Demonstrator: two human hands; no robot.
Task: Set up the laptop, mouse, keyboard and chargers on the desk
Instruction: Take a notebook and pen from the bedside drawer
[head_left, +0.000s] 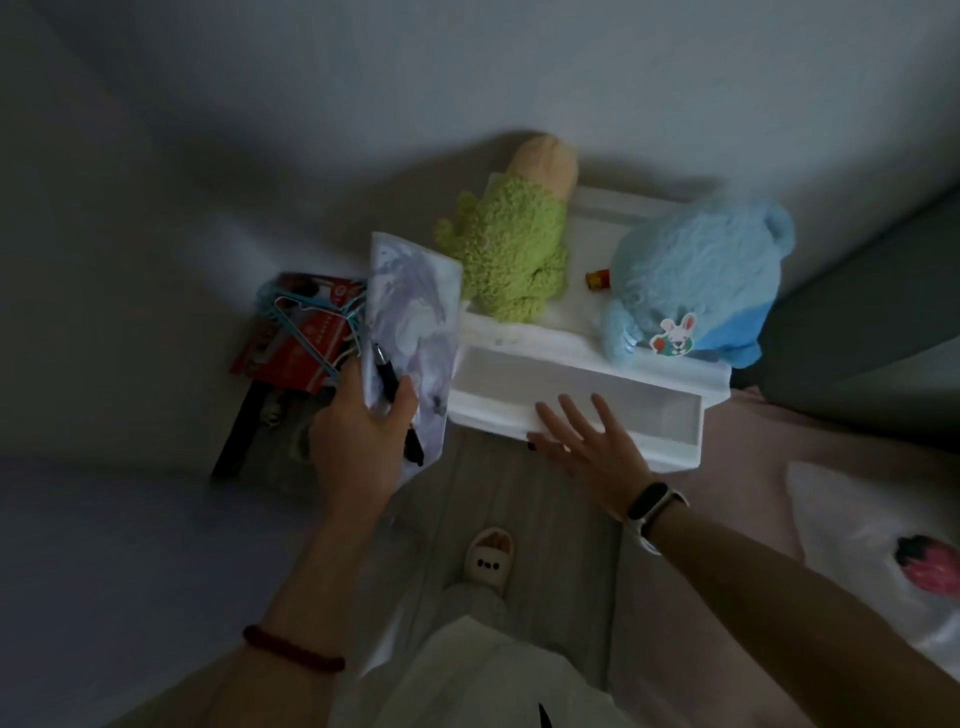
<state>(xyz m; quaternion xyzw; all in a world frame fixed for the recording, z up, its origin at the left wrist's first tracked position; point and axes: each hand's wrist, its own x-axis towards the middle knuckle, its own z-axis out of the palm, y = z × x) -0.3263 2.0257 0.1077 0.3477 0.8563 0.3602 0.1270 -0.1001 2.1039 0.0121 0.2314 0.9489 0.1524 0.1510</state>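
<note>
Black pen (387, 382) half-hidden by left hand (358, 431).

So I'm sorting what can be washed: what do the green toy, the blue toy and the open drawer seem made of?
Green toy: nubbly, curly plush fabric. Blue toy: shaggier plush with long soft pile. Drawer: looks like smooth white plastic or painted wood; too dim to tell.

I see two plush toys (511, 254) on the nightstand (530, 332). Its open drawer (571, 400) juts toward me. Hangers (306, 322), perhaps on boxes, lie left.
</note>
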